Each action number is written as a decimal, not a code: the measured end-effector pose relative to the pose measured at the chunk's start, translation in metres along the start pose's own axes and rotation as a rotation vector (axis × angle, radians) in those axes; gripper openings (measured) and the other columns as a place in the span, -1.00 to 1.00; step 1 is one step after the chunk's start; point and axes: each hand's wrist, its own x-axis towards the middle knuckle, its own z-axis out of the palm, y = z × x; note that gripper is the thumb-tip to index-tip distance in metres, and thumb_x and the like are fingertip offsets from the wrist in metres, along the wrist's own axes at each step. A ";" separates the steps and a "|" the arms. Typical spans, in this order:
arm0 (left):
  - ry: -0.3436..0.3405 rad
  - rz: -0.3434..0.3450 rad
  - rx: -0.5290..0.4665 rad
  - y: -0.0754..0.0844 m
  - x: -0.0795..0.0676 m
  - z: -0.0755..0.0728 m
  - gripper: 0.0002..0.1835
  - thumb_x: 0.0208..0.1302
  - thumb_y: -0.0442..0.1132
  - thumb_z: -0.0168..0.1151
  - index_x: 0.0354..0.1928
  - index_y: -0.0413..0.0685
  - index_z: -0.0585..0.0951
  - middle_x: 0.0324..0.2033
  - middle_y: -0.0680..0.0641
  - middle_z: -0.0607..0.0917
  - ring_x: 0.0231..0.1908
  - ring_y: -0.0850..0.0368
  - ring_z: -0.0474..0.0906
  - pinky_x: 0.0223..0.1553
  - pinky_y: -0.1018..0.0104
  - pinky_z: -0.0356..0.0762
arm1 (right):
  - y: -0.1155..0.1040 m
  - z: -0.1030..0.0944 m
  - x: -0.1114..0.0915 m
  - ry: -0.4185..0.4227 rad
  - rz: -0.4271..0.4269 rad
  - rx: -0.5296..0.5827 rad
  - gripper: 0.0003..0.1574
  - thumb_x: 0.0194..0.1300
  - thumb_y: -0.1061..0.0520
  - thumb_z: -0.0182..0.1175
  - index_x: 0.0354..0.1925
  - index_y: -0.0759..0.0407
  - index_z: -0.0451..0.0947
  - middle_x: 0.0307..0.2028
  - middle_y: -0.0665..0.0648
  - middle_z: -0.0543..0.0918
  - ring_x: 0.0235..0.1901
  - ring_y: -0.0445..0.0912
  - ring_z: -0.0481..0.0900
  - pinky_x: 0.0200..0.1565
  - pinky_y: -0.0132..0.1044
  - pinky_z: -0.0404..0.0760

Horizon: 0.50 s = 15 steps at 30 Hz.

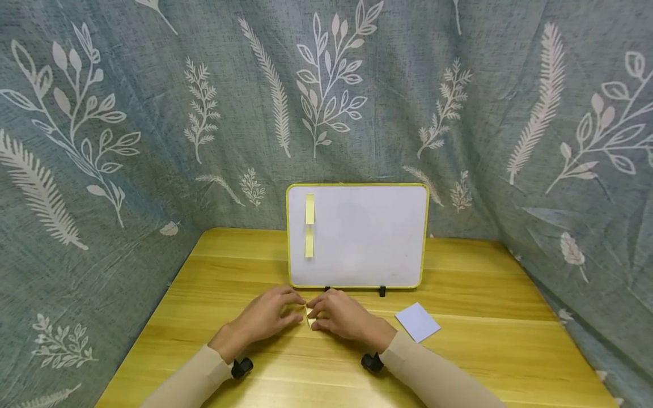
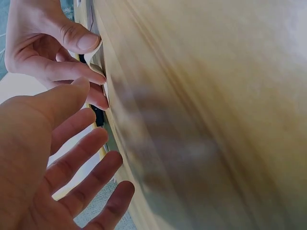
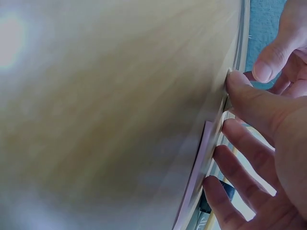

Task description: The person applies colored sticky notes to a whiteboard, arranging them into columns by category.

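A narrow pale-yellow sticky note strip [image 1: 310, 318] is at the wooden table, between the two hands. My right hand [image 1: 344, 316] pinches it between thumb and index finger, and the paper [image 2: 94, 58] bows between them in the left wrist view. The left hand [image 1: 265, 318] is just to the strip's left, its fingers [image 2: 79, 148] spread and loosely bent with nothing held. In the right wrist view the right thumb [image 3: 254, 98] hides much of the strip. Two more yellow strips [image 1: 310, 209] are stuck one above the other on the whiteboard's left side.
The yellow-framed whiteboard [image 1: 367, 238] stands behind the hands on black feet [image 1: 382, 291]. A lavender square sticky note pad [image 1: 418, 322] lies right of the right hand. Patterned grey-green curtains [image 1: 234, 113] surround the wooden table [image 1: 490, 340].
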 end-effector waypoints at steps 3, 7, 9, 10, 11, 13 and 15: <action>-0.012 0.007 -0.003 0.000 -0.002 0.000 -0.67 0.62 -0.03 0.56 0.27 0.04 0.88 0.21 0.03 0.85 0.23 0.01 0.82 0.31 -0.08 0.83 | 0.001 0.002 0.000 -0.002 0.011 0.005 -0.78 0.61 -0.01 0.54 0.08 0.02 0.98 0.34 0.08 0.89 0.36 0.04 0.82 0.49 0.09 0.75; -0.019 0.022 -0.001 0.000 -0.002 0.000 -0.67 0.62 -0.02 0.56 0.27 0.05 0.88 0.23 0.02 0.85 0.27 -0.03 0.81 0.35 -0.10 0.81 | 0.002 0.002 0.001 -0.004 0.018 0.010 -0.78 0.64 -0.02 0.51 0.08 0.01 0.98 0.33 0.07 0.89 0.36 0.04 0.82 0.49 0.10 0.75; -0.023 0.020 0.002 0.000 -0.003 0.000 -0.67 0.62 -0.02 0.56 0.27 0.06 0.88 0.24 0.02 0.86 0.30 -0.05 0.80 0.38 -0.12 0.80 | 0.002 0.002 0.001 -0.006 0.022 0.003 -0.78 0.65 -0.01 0.50 0.08 0.01 0.98 0.34 0.05 0.89 0.37 0.04 0.81 0.49 0.09 0.75; -0.026 0.019 0.002 0.000 -0.003 0.000 -0.67 0.62 -0.02 0.56 0.26 0.06 0.88 0.24 0.02 0.86 0.30 -0.05 0.80 0.39 -0.12 0.79 | 0.002 0.002 0.001 -0.009 0.025 0.001 -0.78 0.65 -0.01 0.50 0.08 0.00 0.98 0.34 0.05 0.88 0.37 0.04 0.81 0.50 0.09 0.74; -0.028 0.019 0.003 0.000 -0.003 0.000 -0.68 0.61 -0.02 0.56 0.26 0.06 0.88 0.24 0.02 0.86 0.31 -0.06 0.79 0.39 -0.13 0.79 | 0.002 0.001 0.002 -0.010 0.028 -0.001 -0.79 0.65 0.01 0.50 0.09 0.00 0.98 0.34 0.04 0.88 0.38 0.04 0.80 0.49 0.09 0.74; -0.030 0.021 0.003 -0.001 -0.003 -0.001 -0.69 0.61 -0.03 0.57 0.24 0.06 0.88 0.23 0.03 0.86 0.30 -0.06 0.79 0.39 -0.14 0.78 | 0.002 0.001 0.001 -0.017 0.034 -0.004 -0.81 0.66 0.03 0.49 0.09 -0.02 0.98 0.35 0.03 0.88 0.38 0.04 0.79 0.49 0.09 0.74; -0.033 0.022 0.004 -0.001 -0.003 -0.001 -0.70 0.61 -0.04 0.57 0.23 0.05 0.88 0.21 0.03 0.86 0.30 -0.06 0.79 0.39 -0.14 0.78 | 0.002 0.000 0.001 -0.021 0.034 0.000 -0.81 0.67 0.05 0.48 0.09 -0.02 0.98 0.35 0.04 0.88 0.38 0.04 0.79 0.49 0.09 0.74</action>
